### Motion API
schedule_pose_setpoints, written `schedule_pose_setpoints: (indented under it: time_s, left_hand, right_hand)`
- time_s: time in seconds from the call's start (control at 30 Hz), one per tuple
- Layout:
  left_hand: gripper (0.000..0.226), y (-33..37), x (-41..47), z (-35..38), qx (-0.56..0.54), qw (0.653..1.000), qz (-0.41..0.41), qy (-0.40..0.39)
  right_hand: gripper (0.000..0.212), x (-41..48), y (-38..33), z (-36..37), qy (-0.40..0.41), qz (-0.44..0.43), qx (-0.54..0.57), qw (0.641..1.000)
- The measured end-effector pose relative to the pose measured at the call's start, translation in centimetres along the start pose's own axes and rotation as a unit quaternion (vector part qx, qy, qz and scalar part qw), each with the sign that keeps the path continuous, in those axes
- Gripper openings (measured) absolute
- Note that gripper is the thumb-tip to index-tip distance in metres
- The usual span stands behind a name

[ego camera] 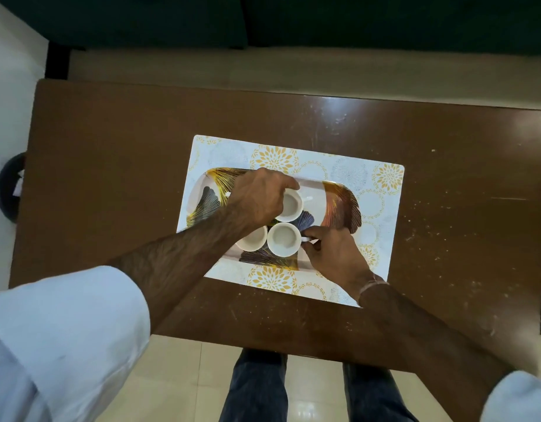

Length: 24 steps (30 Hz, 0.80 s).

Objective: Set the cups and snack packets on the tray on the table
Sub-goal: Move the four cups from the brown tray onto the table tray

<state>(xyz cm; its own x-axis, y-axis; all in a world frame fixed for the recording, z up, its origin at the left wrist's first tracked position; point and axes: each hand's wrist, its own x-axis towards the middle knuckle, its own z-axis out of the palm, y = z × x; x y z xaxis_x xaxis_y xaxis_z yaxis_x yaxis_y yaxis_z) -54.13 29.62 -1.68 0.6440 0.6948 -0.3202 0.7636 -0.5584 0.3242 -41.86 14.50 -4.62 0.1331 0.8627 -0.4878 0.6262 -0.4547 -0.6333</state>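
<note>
On the brown desk (111, 178), upon a patterned placemat (385, 190), lies the leaf-printed tray (339, 202), and three white cups already stand on it, close together near its middle. The left hand (257, 199) reaches across and its grip is curled over the rim of the far cup (290, 204), which sits at about 12 o'clock of the group; its handle points toward 3 o'clock. The right hand (333, 251) pinches the small handle of the near cup (284, 240) between thumb and fingers, at 3 o'clock of that cup. The third cup (253, 239) stands at about 9 o'clock of the near one, partly hidden under the left forearm, and nobody holds it. I judge that the cup step is almost finished: both hands seem to be setting or adjusting the last two cups in their places. No snack packets are visible anywhere, so the next move probably calls for releasing both cups gently, without knocking the neighbours, and then fetching the packets from outside the view to put them on the free part of the tray, toward 3 o'clock.
</note>
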Motion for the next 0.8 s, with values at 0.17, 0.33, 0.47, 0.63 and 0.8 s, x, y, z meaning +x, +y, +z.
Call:
schedule_pose_setpoints:
  time_s: [0.17,0.33,0.47,0.63,0.8]
  left_hand:
    - [0.036,0.4,0.1,-0.4,0.005,1.0,0.007,-0.014]
    - [0.038,1.4,0.7,-1.1,-0.017,1.0,0.007,0.004]
    - [0.029,5.2,2.6,-0.7,-0.055,0.998,0.011,0.011]
    - [0.034,14.0,6.0,1.7,-0.091,0.994,0.053,-0.03]
    - [0.043,24.5,9.0,4.9,-0.071,0.988,0.113,-0.08]
  right_hand:
    - [0.026,-0.1,0.0,-0.3,-0.007,0.001,0.002,1.0]
    - [0.047,-1.2,1.1,-1.6,0.018,0.033,0.018,0.999]
    - [0.044,-2.0,4.2,-5.0,0.073,0.073,0.042,0.994]
    - [0.037,-3.9,10.4,-11.1,0.15,0.135,0.056,0.978]
    - [0.038,-7.7,17.8,-16.9,0.219,0.18,0.062,0.957]
